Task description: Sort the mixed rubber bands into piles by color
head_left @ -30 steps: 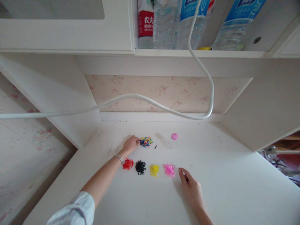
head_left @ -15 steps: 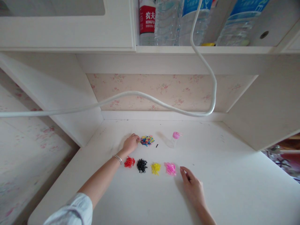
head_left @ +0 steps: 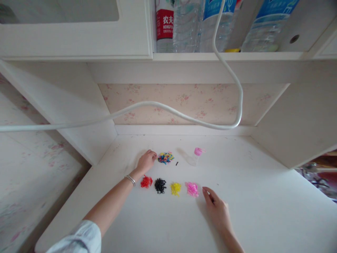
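Observation:
My left hand [head_left: 146, 161] touches or nearly touches the left edge of a mixed-colour pile of small rubber bands [head_left: 165, 157]. Its fingers are drawn together, and whatever is between them is too small to see. Nearer to me lie separate piles: red bands [head_left: 146, 181], black bands [head_left: 160, 185], yellow bands [head_left: 175, 189] and pink bands [head_left: 192, 189]. Just right of the pink pile, my right hand [head_left: 216, 208] hovers at or rests on the table, thumb and forefinger closed together; anything in them cannot be made out. One dark band [head_left: 177, 163] lies alone.
A clear container with a pink lid [head_left: 198, 151] lies behind the piles on the white table [head_left: 168, 225]. A white cable [head_left: 163, 107] crosses in front of the view. Water bottles [head_left: 185, 28] stand on the shelf above. Side panels [head_left: 295, 119] flank the table.
The view has tilted very slightly. Both hands stay in almost the same place, and the piles look unchanged.

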Demonstrator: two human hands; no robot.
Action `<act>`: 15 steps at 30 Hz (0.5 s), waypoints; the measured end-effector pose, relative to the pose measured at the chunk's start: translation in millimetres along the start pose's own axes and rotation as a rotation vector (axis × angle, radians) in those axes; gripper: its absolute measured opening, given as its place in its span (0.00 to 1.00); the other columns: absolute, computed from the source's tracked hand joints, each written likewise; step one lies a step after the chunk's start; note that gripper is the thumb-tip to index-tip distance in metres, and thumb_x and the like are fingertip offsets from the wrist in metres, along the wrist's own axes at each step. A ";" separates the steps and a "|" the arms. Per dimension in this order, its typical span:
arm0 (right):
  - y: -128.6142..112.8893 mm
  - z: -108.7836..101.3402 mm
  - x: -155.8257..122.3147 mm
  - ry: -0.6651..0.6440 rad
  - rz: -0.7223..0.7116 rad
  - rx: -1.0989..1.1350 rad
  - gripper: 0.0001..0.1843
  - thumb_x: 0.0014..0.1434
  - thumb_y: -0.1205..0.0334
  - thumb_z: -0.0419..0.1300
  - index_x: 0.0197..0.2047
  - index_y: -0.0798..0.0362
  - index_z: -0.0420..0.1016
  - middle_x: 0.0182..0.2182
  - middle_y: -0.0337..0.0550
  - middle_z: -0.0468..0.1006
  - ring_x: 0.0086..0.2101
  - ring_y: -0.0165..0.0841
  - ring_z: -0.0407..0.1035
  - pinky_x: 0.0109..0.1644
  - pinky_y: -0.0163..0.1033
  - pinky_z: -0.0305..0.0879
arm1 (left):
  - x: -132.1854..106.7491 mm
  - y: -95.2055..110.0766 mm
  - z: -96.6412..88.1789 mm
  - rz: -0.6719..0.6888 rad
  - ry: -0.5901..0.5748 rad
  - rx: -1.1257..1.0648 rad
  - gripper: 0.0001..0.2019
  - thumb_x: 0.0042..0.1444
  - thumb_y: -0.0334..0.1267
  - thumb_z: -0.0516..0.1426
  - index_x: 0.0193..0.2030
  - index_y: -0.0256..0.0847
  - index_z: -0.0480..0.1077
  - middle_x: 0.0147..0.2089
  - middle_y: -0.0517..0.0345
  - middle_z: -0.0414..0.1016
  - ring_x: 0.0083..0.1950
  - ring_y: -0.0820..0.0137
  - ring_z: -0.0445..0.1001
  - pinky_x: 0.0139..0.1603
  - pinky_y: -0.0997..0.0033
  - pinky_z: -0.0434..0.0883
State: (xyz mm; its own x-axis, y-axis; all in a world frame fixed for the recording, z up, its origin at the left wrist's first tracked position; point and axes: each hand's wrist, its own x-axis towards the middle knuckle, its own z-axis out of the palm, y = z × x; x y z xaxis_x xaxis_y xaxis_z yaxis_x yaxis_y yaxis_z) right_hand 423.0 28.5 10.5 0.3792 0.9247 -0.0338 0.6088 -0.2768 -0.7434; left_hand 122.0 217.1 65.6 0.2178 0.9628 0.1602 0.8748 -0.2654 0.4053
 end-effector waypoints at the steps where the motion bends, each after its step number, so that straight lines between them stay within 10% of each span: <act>1: -0.4 -0.1 -0.1 0.002 -0.001 0.000 0.26 0.59 0.40 0.46 0.45 0.48 0.76 0.24 0.36 0.76 0.25 0.28 0.68 0.30 0.28 0.60 | -0.1 0.8 -0.4 0.005 0.005 -0.008 0.10 0.60 0.40 0.52 0.39 0.43 0.74 0.42 0.55 0.72 0.41 0.72 0.73 0.44 0.74 0.65; 15: -7.6 -2.5 -3.6 0.015 -0.002 0.026 0.28 0.58 0.40 0.46 0.45 0.50 0.76 0.27 0.40 0.79 0.27 0.30 0.70 0.31 0.29 0.61 | -56.7 79.6 -1.3 0.246 -0.149 -0.129 0.13 0.61 0.44 0.49 0.38 0.46 0.74 0.43 0.59 0.73 0.42 0.73 0.73 0.47 0.75 0.67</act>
State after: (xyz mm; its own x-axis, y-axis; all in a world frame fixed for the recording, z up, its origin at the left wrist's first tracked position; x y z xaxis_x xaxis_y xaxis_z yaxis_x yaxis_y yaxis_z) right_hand 418.7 26.7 18.0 0.3883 0.9212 -0.0224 0.5914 -0.2678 -0.7606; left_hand 178.8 141.4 89.9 0.4860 0.8631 0.1377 0.7276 -0.4868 0.4833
